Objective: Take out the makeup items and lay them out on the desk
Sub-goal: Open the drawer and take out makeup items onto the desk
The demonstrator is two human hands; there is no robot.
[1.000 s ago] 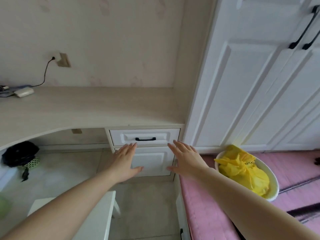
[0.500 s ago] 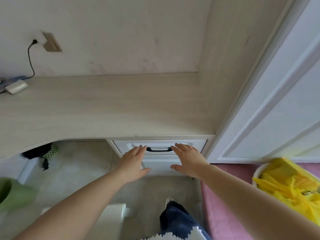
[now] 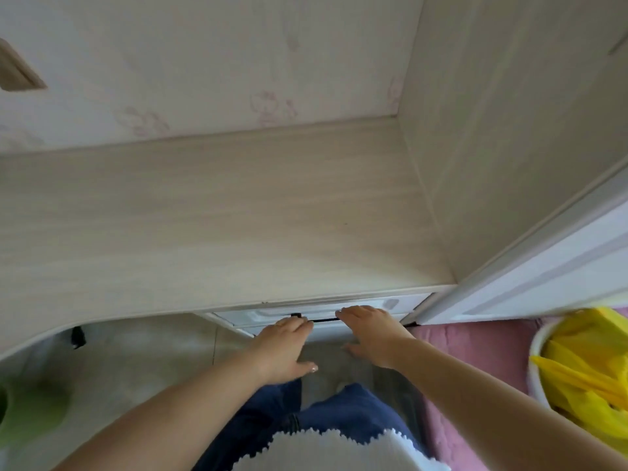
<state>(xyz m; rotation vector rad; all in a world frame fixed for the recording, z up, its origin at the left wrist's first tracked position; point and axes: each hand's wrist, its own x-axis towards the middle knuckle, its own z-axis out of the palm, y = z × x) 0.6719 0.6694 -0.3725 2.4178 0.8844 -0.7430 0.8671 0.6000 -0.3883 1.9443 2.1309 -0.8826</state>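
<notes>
A pale wood desk (image 3: 217,229) fills the middle of the view, its top bare. Under its front edge at the right sits a white drawer (image 3: 244,317) with a black bar handle (image 3: 324,320). My left hand (image 3: 283,348) reaches to the handle's left end, fingers stretched out with the tips at the bar. My right hand (image 3: 372,334) lies over the handle's right part, fingers extended. Whether either hand grips the bar is hidden by the fingers. No makeup items are in view.
A white wardrobe door (image 3: 543,277) stands at the right, tight against the desk's side panel. A white basket (image 3: 538,355) with a yellow bag (image 3: 584,379) sits on a pink mat (image 3: 475,341) at the lower right. A green object (image 3: 27,413) lies low left. A wall socket (image 3: 17,71) is upper left.
I have moved closer and the view has tilted down over the desk. Both hands have advanced from in front of the drawer up to its black handle.
</notes>
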